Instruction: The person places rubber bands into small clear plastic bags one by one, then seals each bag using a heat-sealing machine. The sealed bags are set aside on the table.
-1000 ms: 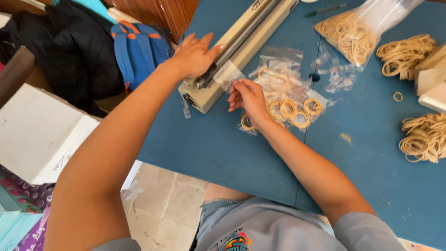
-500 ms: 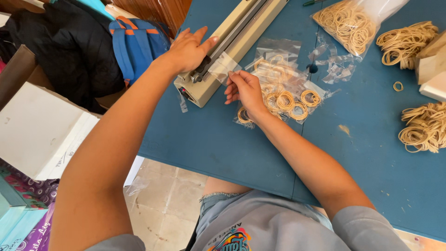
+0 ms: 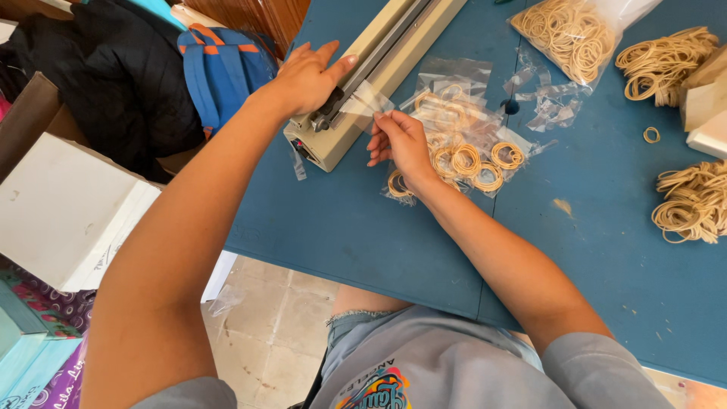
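Change: both hands sit slightly lower than before.
Left hand (image 3: 307, 76): flat, pressing the heat sealer (image 3: 371, 68) bar.
Right hand (image 3: 401, 140): pinching small clear bag (image 3: 367, 102) at the sealer.
Handling: bag light, soft, slippery; hold by edge.

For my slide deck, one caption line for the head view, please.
Left hand presses the heat sealer arm; right hand holds a small clear bag in it.

A blue table (image 3: 606, 250) stands over a pale tiled floor (image 3: 273, 318).
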